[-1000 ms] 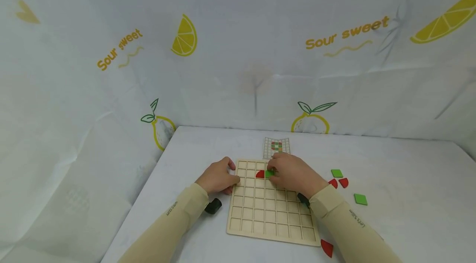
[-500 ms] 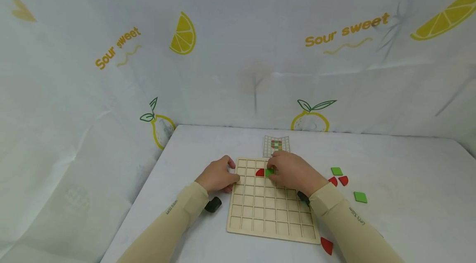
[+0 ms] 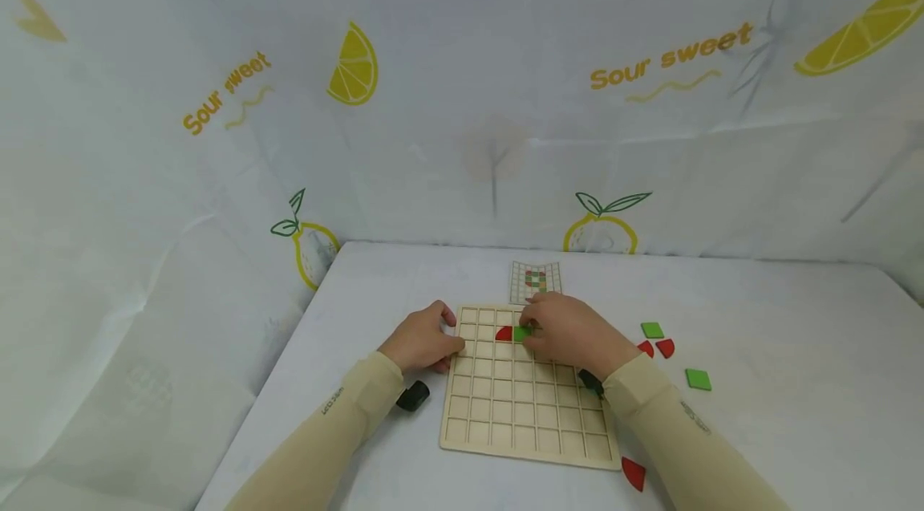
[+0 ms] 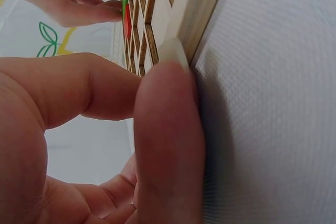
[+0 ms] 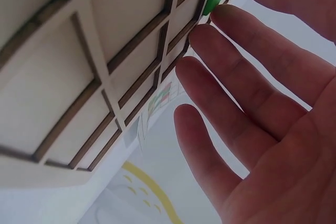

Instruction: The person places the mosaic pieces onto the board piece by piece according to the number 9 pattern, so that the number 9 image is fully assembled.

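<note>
A pale wooden grid board (image 3: 525,415) lies flat on the white table. My left hand (image 3: 422,339) holds its left edge, the thumb at the rim; up close, the left wrist view shows the thumb (image 4: 168,129) against the board's side. With thumb and index finger my right hand (image 3: 573,336) pinches a green square tile (image 3: 520,333) at a cell near the board's far side. Its other fingers (image 5: 210,87) spread loosely above the grid. A red quarter-circle tile (image 3: 504,333) sits in the cell just left of the green one.
Behind the board lies a pattern card (image 3: 516,282), partly covered by the right hand. Loose green tiles (image 3: 698,379) and red quarter-circles (image 3: 666,348) lie to the right. Another red quarter-circle (image 3: 633,474) rests by the board's near right corner. A lemon-print cloth (image 3: 462,94) hangs behind.
The view has tilted slightly, so everything stands a little higher in the picture. Both hands keep their places at the board, the right one still on the green tile.
</note>
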Tool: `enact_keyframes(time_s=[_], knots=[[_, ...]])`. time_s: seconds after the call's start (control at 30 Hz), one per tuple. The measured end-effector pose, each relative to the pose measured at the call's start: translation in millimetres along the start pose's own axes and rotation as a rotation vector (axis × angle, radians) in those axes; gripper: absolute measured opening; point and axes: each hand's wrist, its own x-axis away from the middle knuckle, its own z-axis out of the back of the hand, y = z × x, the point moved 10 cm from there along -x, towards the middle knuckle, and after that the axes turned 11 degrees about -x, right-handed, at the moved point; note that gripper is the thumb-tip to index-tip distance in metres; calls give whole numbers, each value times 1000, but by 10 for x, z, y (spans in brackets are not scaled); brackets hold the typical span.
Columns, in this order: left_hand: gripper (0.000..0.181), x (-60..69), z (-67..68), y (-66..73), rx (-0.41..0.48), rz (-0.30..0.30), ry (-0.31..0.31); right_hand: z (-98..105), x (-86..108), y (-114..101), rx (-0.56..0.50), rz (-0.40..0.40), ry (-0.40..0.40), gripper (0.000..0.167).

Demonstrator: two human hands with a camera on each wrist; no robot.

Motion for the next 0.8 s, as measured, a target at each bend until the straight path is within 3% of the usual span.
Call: enact_keyframes(time_s=[0.17, 0.33, 0.57, 0.8], knots=[[36, -2, -61, 38, 10, -5, -11, 59, 148, 210, -37, -73, 10, 18], [37, -15, -40, 34, 8, -14, -6, 257, 359, 383, -49, -132, 24, 23], [38, 2, 8, -20, 7, -7, 1, 514, 785, 816, -26, -241, 56, 27], [37, -8, -2, -13, -5, -5, 1, 625, 1244, 1259, -51, -367, 80, 29]])
